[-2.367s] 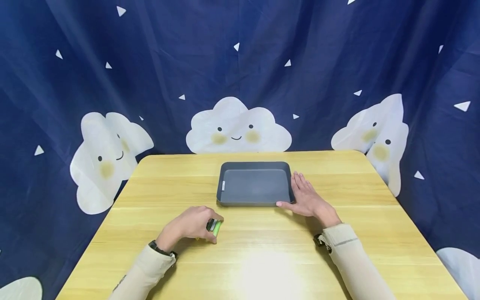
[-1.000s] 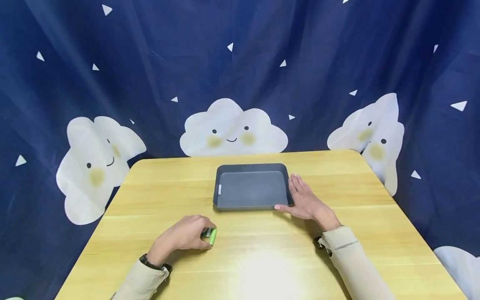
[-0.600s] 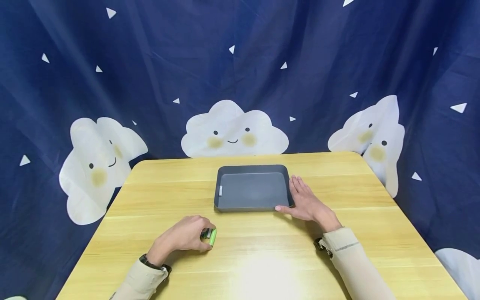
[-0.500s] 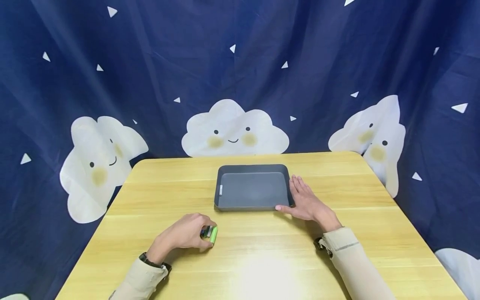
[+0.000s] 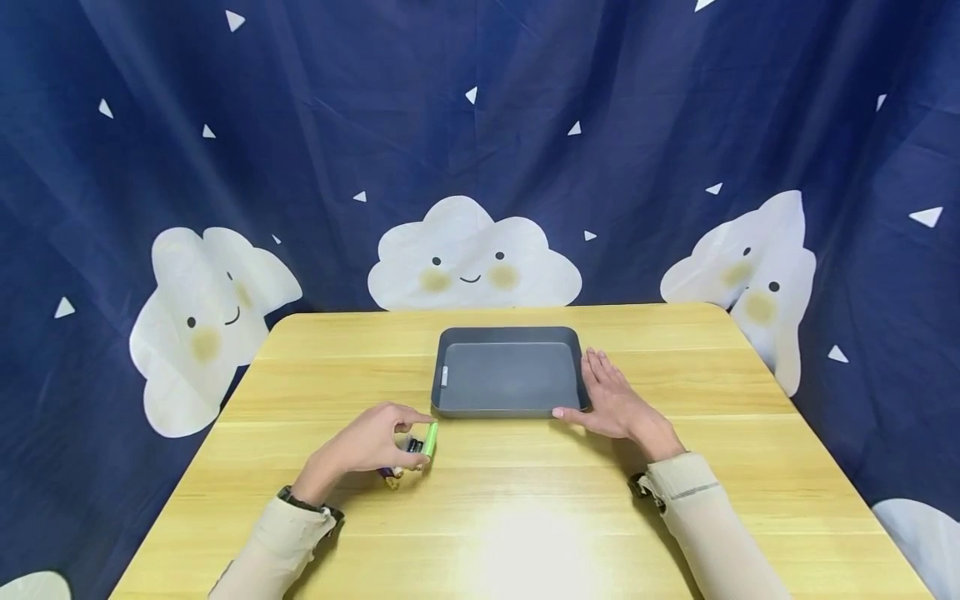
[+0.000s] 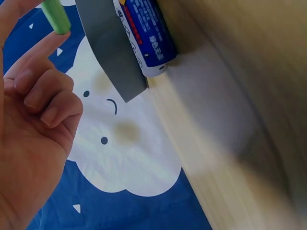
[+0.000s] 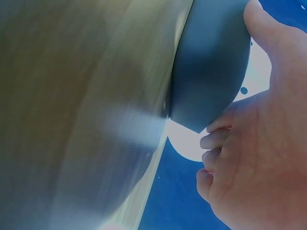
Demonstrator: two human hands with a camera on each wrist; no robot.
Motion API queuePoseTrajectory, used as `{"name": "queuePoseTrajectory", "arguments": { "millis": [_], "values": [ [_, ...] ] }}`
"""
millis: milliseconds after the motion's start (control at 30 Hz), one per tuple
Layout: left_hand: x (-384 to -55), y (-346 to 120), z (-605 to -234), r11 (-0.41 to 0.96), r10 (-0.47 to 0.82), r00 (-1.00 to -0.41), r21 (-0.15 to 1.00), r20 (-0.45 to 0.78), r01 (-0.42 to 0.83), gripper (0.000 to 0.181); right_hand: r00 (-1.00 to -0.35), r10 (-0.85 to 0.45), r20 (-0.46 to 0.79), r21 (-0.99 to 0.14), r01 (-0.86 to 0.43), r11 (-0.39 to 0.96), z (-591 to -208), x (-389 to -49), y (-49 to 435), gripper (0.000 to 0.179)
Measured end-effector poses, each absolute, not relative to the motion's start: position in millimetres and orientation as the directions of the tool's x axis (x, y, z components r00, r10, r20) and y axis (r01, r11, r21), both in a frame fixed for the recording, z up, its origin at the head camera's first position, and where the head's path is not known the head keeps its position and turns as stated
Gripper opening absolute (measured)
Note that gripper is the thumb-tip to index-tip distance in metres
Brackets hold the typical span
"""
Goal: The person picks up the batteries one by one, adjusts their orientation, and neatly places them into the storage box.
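Note:
Between thumb and forefinger my left hand [image 5: 367, 446] pinches the ends of a light green battery [image 5: 431, 439], whose plain green side shows in the left wrist view. Below that hand lie several more batteries [image 5: 391, 478], partly hidden; a blue one with white print [image 6: 148, 36] appears large in the left wrist view. The dark grey tray [image 5: 510, 413] sits just beyond, at the middle of the table. With fingers stretched out, my right hand [image 5: 617, 404] rests along the tray's right side, its thumb at the front right corner.
A small white piece [image 5: 445, 377] shows inside the tray by its left wall. The light wooden table [image 5: 525, 492] has a bright glare spot near the front. Behind it hangs a dark blue curtain [image 5: 420, 100] with smiling clouds.
My left hand has moved up toward the tray with the green battery, and the batteries under it now show more. My right hand has stayed at the tray.

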State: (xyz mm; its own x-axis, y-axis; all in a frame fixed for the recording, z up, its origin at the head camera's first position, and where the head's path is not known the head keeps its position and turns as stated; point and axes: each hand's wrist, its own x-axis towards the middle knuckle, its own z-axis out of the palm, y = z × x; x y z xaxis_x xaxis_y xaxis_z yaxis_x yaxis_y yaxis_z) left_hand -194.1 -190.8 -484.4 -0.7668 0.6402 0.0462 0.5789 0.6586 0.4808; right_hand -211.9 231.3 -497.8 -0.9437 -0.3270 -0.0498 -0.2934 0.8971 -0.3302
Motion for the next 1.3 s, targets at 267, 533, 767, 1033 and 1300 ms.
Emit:
{"name": "queuePoseTrajectory", "arguments": {
  "millis": [267,533,767,1033,1300],
  "values": [
    [-202.0,-195.4,-484.4,0.593,0.607,-0.789,0.605,0.099,0.532,0.057,-0.944,-0.326,-0.056,-0.33,-0.291,0.898,-497.2,-213.3,230.0,0.118],
    [-207.1,-196.4,-477.8,0.569,0.546,-0.831,0.68,0.108,0.462,0.059,-0.945,-0.322,-0.062,-0.328,-0.286,0.9,-495.6,-212.5,230.3,0.118],
    [-213.9,-197.5,-477.6,0.519,0.53,-0.833,0.717,0.157,0.465,0.057,-0.945,-0.322,-0.058,-0.329,-0.286,0.9,-497.5,-213.0,230.5,0.118],
    [-223.1,-199.4,-476.5,0.473,0.522,-0.823,0.728,0.222,0.496,0.055,-0.944,-0.326,-0.04,-0.332,-0.295,0.896,-497.7,-211.5,231.6,0.118],
    [-230.4,-197.1,-469.9,0.439,0.511,-0.828,0.759,0.23,0.481,0.054,-0.944,-0.329,-0.034,-0.338,-0.299,0.892,-499.5,-212.8,231.2,0.117]
  ]
}}
